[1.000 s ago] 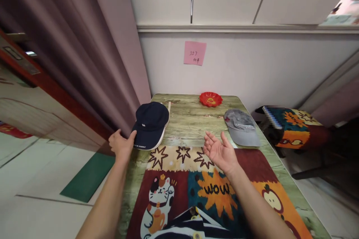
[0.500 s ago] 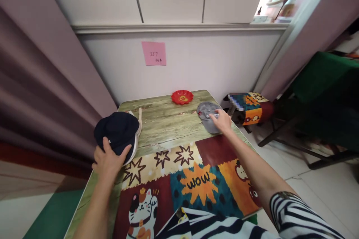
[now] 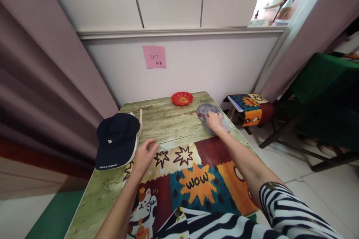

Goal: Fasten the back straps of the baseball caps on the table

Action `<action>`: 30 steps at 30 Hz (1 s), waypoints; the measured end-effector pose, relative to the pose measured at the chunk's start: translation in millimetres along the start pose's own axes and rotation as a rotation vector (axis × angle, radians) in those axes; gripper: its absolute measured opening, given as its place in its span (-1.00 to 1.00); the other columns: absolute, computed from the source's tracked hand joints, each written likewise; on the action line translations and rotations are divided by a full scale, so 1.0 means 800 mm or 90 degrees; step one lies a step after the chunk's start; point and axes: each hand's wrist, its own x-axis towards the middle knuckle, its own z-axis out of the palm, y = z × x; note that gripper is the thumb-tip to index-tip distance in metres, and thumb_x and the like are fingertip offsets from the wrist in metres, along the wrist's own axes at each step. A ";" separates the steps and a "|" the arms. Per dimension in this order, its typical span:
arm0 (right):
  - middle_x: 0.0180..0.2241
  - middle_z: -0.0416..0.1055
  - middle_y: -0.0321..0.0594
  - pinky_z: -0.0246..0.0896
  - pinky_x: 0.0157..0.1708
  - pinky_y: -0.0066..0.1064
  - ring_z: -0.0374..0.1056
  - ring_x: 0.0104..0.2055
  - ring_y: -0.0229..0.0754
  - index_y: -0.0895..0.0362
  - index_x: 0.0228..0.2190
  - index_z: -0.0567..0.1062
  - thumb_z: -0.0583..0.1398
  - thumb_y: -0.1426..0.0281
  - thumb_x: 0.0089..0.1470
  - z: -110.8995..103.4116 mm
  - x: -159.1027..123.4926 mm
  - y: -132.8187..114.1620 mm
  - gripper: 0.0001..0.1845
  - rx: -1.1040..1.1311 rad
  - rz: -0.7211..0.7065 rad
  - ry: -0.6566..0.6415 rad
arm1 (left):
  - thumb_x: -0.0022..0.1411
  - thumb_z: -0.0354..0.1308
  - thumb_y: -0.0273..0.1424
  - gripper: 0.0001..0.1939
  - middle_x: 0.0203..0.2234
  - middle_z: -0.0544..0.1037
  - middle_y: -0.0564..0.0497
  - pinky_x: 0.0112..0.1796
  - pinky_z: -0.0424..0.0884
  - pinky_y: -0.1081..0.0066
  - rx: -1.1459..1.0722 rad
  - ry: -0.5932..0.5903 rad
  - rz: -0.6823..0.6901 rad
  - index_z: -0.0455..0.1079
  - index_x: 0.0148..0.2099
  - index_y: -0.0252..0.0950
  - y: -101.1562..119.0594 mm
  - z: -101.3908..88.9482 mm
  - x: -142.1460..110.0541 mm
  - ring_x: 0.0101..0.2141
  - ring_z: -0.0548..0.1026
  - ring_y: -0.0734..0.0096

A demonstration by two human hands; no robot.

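On the left of the table lies a navy baseball cap point(image 3: 117, 132) with a small white emblem, its brim toward me. A cream edge and a strap point(image 3: 141, 115) show from under it, seemingly of another cap stacked below. Just right of the navy cap, my left hand point(image 3: 145, 156) hovers with nothing in it, thumb and fingers apart. My right hand point(image 3: 214, 121) has its fingers curled closed on the grey baseball cap point(image 3: 206, 109) at the table's right edge. That hand covers part of the crown and brim.
A red scalloped dish point(image 3: 182, 99) stands at the table's back edge. A patterned mat point(image 3: 198, 183) covers the near part of the wooden-look table point(image 3: 165, 119). To the right is a low stool point(image 3: 249, 108); a purple curtain point(image 3: 56, 63) hangs at left.
My left hand has let go of the navy cap and moved right over the mat's edge. My right hand's fingers have shifted slightly left and curled closed on the grey cap.
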 end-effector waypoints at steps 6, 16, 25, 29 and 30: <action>-0.03 0.51 0.02 0.04 0.00 -0.24 0.38 0.02 0.02 0.10 -0.01 0.48 0.07 0.15 0.26 -0.019 0.000 0.001 -0.59 0.007 0.034 0.008 | -0.04 0.31 -0.01 -0.47 -0.40 0.61 -0.11 -0.24 0.43 0.28 -0.203 -0.187 -0.101 0.49 -0.19 -0.36 0.035 0.054 -0.008 -0.31 0.58 0.17; -0.22 0.57 0.12 0.13 -0.09 -0.22 0.47 -0.13 0.04 0.22 -0.29 0.62 0.18 0.34 0.12 -0.026 0.002 -0.031 -0.74 0.025 0.090 -0.020 | -0.06 0.36 -0.02 -0.48 -0.33 0.62 -0.12 -0.26 0.42 0.33 -0.255 -0.212 -0.179 0.50 -0.21 -0.34 0.042 0.026 -0.034 -0.36 0.57 0.27; -0.34 0.56 -0.19 0.24 -0.24 -0.37 0.43 -0.31 -0.14 0.11 -0.38 0.54 0.15 0.20 0.16 -0.116 -0.077 -0.083 -0.73 0.422 -0.052 0.200 | 0.07 0.28 0.03 -0.45 -0.08 0.60 -0.20 -0.12 0.43 0.31 -0.395 -0.220 -0.130 0.53 -0.08 -0.33 0.100 0.045 0.007 -0.14 0.56 0.20; -0.38 0.51 -0.21 0.29 -0.36 -0.40 0.40 -0.35 -0.18 0.11 -0.33 0.52 0.16 0.22 0.20 -0.108 -0.161 -0.129 -0.76 0.651 -0.147 0.211 | 0.03 0.34 -0.04 -0.53 -0.25 0.63 -0.11 -0.22 0.44 0.38 -0.466 -0.092 -0.080 0.53 -0.21 -0.35 0.135 0.036 0.035 -0.27 0.55 0.30; -0.37 0.51 -0.20 0.30 -0.36 -0.39 0.41 -0.33 -0.18 0.10 -0.35 0.52 0.18 0.25 0.19 -0.101 -0.181 -0.138 -0.80 0.669 -0.178 0.231 | -0.01 0.38 -0.10 -0.58 -0.32 0.63 -0.08 -0.25 0.45 0.38 -0.499 -0.061 -0.088 0.51 -0.25 -0.35 0.141 0.029 0.038 -0.33 0.55 0.33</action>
